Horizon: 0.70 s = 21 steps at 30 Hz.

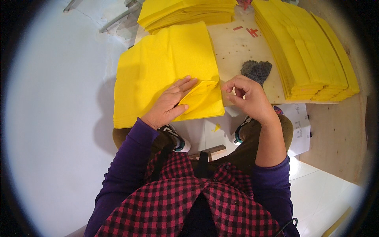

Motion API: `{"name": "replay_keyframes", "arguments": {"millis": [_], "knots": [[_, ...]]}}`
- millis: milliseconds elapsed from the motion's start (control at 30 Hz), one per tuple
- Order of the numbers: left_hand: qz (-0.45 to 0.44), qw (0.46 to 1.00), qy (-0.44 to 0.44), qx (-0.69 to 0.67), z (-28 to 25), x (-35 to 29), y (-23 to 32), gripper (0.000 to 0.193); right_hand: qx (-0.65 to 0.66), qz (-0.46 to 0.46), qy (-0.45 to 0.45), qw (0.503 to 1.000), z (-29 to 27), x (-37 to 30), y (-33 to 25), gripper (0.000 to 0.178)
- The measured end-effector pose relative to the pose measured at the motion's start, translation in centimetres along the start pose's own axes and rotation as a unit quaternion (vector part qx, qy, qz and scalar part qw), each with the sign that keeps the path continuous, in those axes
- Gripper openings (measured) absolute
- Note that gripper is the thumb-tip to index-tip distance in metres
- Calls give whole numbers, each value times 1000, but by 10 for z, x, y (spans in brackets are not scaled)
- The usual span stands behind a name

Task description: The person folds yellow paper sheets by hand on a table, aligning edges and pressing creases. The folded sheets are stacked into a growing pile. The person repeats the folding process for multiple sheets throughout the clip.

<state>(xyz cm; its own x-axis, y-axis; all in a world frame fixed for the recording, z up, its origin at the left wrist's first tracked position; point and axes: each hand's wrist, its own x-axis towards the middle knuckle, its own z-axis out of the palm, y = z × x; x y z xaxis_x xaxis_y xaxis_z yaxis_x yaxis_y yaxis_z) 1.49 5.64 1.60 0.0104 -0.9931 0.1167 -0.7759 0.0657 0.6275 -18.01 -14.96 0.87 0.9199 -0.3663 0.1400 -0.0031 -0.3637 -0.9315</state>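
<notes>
A stack of yellow cloth-like sheets [158,55] lies on the board in front of me. My left hand [169,100] rests on its near half, fingers stretched out and thumb spread away. Between that thumb and the fingers, a raised fold [201,93] of the top sheet stands up near the right edge. Just off that edge, my right hand [250,96] hovers with fingers curled and a small gap between thumb and forefinger. Nothing shows in it. Behind the right hand sits a crumpled dark grey textured cloth [256,71].
More yellow sheets are piled at the far side [185,14] and in a tall stack at the right [308,55]. The pale wooden board [233,47] carries red marks. Below are my shoes, a yellow scrap [216,127] on the floor and a printed paper [298,130]. A white wall-like surface [59,118] stands left.
</notes>
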Motion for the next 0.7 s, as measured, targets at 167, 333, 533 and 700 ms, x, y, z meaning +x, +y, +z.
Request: {"name": "replay_keyframes", "arguments": {"millis": [167, 333, 533, 700], "knots": [[1, 1000, 3, 5, 1, -1, 0, 61, -25, -80, -11, 996, 8, 0, 4, 28], [-1, 1000, -7, 5, 0, 0, -1, 60, -10, -127, -24, 992, 17, 4, 7, 21], [-4, 1000, 18, -6, 3, -1, -1, 58, -22, -98, -32, 994, 16, 4, 3, 13], [0, 1000, 17, 0, 4, -1, -3, 58, 0, -107, -34, 994, 18, 5, 4, 13]]}}
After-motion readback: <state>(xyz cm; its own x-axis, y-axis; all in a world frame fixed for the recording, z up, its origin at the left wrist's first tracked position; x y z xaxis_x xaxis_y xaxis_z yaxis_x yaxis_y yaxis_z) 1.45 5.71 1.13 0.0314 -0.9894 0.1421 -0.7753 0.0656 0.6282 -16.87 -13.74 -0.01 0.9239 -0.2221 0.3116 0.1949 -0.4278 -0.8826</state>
